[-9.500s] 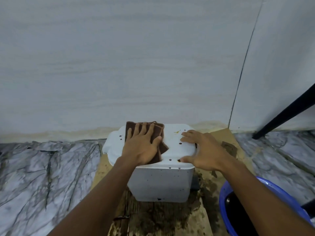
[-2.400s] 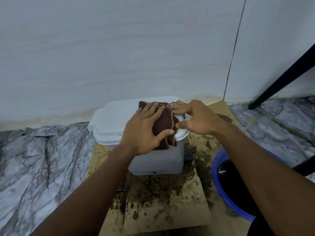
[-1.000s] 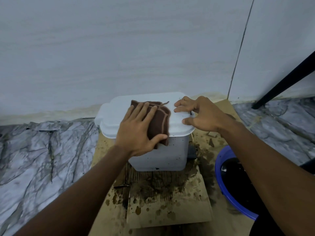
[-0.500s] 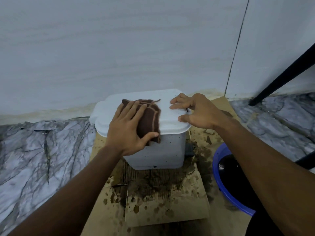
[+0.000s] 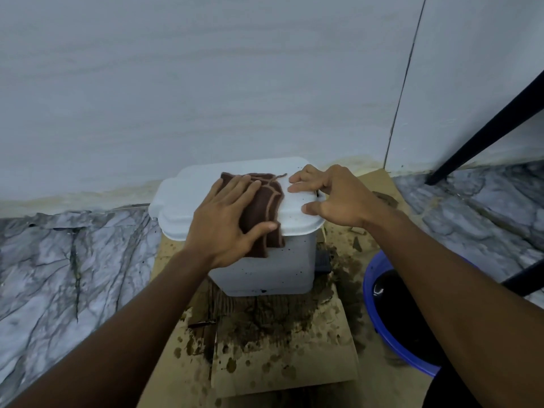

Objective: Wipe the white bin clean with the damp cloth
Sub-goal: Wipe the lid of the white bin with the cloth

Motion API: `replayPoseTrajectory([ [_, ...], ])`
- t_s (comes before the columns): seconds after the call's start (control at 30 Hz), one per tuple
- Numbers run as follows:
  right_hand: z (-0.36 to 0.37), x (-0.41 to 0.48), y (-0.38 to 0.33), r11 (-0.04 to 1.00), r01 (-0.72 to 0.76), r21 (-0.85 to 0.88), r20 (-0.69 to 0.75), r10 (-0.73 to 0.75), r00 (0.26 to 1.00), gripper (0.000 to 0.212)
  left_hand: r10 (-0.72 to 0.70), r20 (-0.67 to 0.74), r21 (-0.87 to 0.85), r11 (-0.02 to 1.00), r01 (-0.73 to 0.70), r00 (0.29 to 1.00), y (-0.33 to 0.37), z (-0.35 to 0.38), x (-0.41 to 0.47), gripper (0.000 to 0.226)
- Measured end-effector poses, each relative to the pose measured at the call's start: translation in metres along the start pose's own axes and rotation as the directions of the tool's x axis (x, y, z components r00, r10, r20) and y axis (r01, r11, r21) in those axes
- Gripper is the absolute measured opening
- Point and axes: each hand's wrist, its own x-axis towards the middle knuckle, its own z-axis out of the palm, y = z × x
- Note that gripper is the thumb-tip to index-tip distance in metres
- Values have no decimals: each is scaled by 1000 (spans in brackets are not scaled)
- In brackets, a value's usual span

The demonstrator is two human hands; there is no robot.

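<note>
Hands first: we see the left hand (image 5: pixel 223 225) spread flat, fingers straight and slightly fanned, palm down on the cloth (image 5: pixel 266 210), pressing it onto the lid (image 5: pixel 182 201) of the white bin (image 5: pixel 265 269). It is a flat press, not a clench, and the thumb sticks out rightward across the cloth's near part.

The cloth is brown with lighter stripes and folded. It lies under that hand and to its right, about mid-lid. Its far edge reaches toward the lid's back, with a loose thread trailing close to the right fingertips. Its near end drapes over the lid's front rim and hangs a little way down the bin's front wall.

We mark the right hand (image 5: pixel 338 198) on the lid's right end, just beside the cloth. The palm is arched, the fingers are bent, and the fingertips and thumb tip are planted on the lid top: a bracing touch, nothing gripped.

The bin stands upright with the lid on and dark specks on its front wall, close to the pale wall (image 5: pixel 206 83). It sits on stained cardboard (image 5: pixel 288 366) with dark wet blotches in front of it. We also note marble floor (image 5: pixel 59 275) at left and a blue basin (image 5: pixel 368 290) holding dark liquid right of the cardboard, partly behind the right forearm. A black bar (image 5: pixel 485 128) slants at far right.
</note>
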Motion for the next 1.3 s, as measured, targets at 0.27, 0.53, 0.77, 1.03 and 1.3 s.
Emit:
replayPoseTrajectory([
  [0.27,-3,-3,0,997,64,47,28,-65,997,41,6,75,22,1000,-7,997,26,4,24,87],
  [0.53,-3,-1,2,1000,7,9,23,-7,1000,46,-37,139,125,992,19,990,-3,-9,6,88],
  [0.77,-8,4,2,980,51,-193,34,-45,998,57,-20,187,86,996,4,982,27,-1,19,87],
  [1.03,-4,-6,11,966,144,-214,-20,-151,988,58,-43,37,10,999,43,998,0,-5,-5,81],
  [1.3,-13,-10,23,972,178,-153,-46,-187,981,53,-46,101,108,994,35,994,55,9,21,91],
])
